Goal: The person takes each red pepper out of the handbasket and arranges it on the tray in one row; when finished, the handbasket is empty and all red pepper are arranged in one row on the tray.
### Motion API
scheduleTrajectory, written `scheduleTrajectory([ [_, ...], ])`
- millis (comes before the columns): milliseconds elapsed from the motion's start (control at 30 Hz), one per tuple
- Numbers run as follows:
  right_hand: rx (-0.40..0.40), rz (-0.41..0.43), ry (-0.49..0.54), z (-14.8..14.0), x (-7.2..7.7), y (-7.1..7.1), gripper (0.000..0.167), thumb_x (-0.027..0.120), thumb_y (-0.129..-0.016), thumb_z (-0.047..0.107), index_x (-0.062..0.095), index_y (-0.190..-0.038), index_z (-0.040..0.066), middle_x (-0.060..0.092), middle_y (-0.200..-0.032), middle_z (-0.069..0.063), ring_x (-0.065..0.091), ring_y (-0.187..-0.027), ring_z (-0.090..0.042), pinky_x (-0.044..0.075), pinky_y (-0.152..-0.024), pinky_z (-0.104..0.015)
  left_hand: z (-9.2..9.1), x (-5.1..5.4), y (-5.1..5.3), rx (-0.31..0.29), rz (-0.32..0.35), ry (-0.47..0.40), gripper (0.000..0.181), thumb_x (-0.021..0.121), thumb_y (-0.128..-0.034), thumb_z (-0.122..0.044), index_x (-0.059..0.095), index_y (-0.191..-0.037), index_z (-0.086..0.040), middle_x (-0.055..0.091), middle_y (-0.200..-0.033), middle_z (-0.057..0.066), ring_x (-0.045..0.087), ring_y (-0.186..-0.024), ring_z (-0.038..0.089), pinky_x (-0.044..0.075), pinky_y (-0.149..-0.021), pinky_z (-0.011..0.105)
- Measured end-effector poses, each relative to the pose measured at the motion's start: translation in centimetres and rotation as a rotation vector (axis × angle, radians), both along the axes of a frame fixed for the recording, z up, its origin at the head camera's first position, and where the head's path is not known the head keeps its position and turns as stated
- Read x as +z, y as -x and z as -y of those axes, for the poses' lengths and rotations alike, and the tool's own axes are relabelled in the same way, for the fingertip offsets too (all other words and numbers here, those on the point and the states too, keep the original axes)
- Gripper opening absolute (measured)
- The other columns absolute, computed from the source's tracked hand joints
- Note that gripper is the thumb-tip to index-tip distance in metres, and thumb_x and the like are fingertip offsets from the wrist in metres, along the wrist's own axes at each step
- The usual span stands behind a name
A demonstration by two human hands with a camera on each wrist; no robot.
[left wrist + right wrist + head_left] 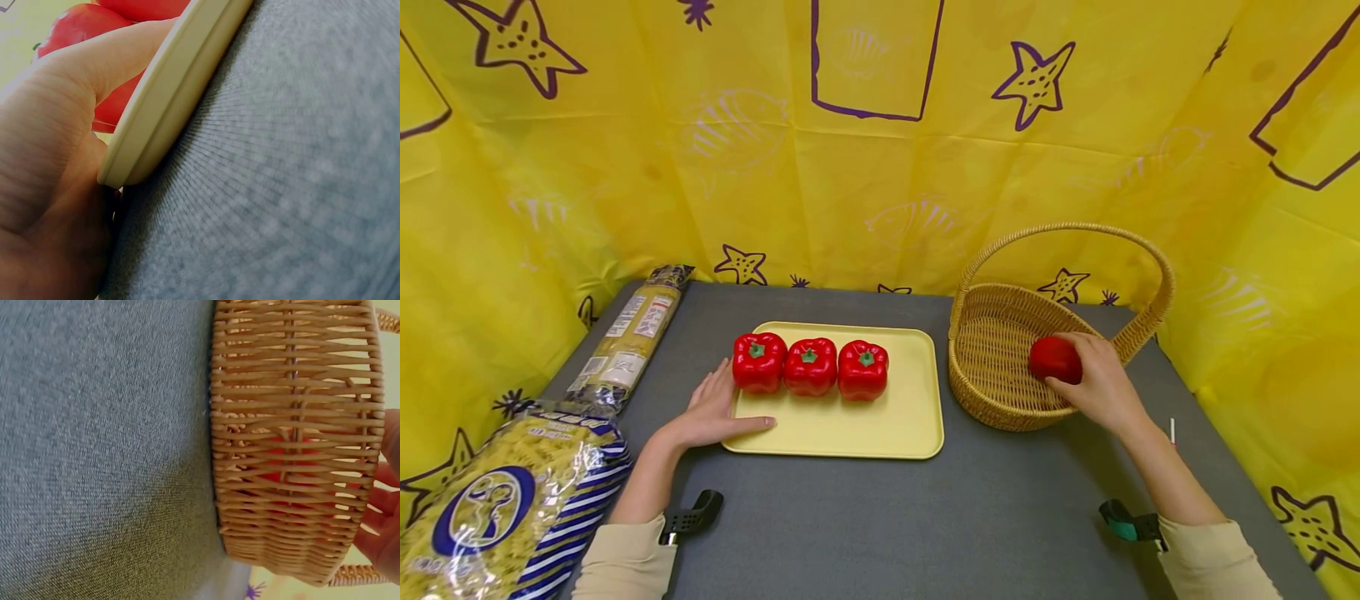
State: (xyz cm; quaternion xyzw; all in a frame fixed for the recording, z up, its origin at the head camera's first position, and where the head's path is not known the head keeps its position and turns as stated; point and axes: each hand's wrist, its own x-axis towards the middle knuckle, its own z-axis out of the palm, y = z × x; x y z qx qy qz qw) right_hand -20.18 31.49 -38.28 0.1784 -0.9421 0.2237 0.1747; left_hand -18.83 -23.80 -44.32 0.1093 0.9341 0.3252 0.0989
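Three glossy red bell peppers [862,377] with green stems stand in a row on a pale yellow tray [910,421]. My left hand [709,415] rests at the tray's left end, its thumb stretched across the near left corner and its fingers extended along the left side by the end pepper. The left wrist view shows that thumb [119,53] lying over the rim. Inside a wicker basket [988,358], my right hand [1101,383] grips another red bell pepper [1054,360]. Through the weave, the right wrist view shows some red; the fingertips are partly hidden.
A bag of spiral pasta [512,500] lies at the near left, with a long packet of noodles [628,337] behind it. The basket's tall handle [1071,227] arches above its opening. Yellow patterned cloth [865,167] surrounds the grey table [880,517].
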Motion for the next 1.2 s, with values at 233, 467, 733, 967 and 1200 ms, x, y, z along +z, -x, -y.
scheduleTrajectory([
  [233,-0.034,0.05,-0.019,-0.7,0.0,0.5,0.068,0.083,-0.071,0.005,0.048,-0.126,-0.013,0.05,-0.124,-0.034,0.041,-0.114,-0.053,0.035,-0.091,-0.067,0.0,0.0,0.0,0.0,-0.002,0.001,0.118,0.073,-0.0785,-0.054,0.002,-0.153,0.005,0.0,-0.157,0.032,-0.002,-0.142,0.051,-0.002,-0.11,0.066],
  [467,-0.092,0.185,-0.071,-1.2,0.6,0.9,0.078,0.082,-0.073,0.008,0.039,-0.133,-0.018,0.043,-0.128,-0.04,0.038,-0.116,-0.057,0.034,-0.093,-0.07,-0.1,0.1,0.1,-0.002,-0.009,0.003,0.118,0.073,-0.0788,-0.054,0.001,-0.153,0.005,0.001,-0.157,0.032,-0.002,-0.142,0.051,-0.001,-0.11,0.066],
  [733,-0.112,0.288,-0.117,-1.6,1.0,1.4,0.084,0.082,-0.073,0.011,0.034,-0.136,-0.018,0.041,-0.13,-0.042,0.036,-0.116,-0.058,0.033,-0.094,-0.07,0.0,0.1,0.0,0.0,-0.01,0.004,0.118,0.073,-0.0793,-0.053,0.001,-0.153,0.005,0.0,-0.157,0.032,-0.002,-0.143,0.05,-0.001,-0.11,0.065],
  [967,-0.105,0.304,-0.125,-1.5,1.0,1.5,0.081,0.078,-0.074,0.008,0.034,-0.136,-0.02,0.04,-0.13,-0.042,0.037,-0.115,-0.058,0.032,-0.095,-0.069,-0.1,0.1,-0.1,-0.001,-0.004,-0.005,0.118,0.073,-0.0791,-0.053,0.001,-0.153,0.004,0.0,-0.157,0.032,-0.003,-0.143,0.05,-0.002,-0.11,0.065],
  [1200,-0.103,0.298,-0.108,-1.4,1.0,1.5,0.08,0.08,-0.076,0.013,0.036,-0.135,-0.018,0.044,-0.126,-0.042,0.041,-0.112,-0.057,0.036,-0.091,-0.069,0.1,-0.4,-0.1,-0.004,-0.031,-0.029,0.119,0.073,-0.0785,-0.055,0.001,-0.153,0.004,0.0,-0.157,0.032,-0.004,-0.142,0.05,-0.002,-0.109,0.067],
])
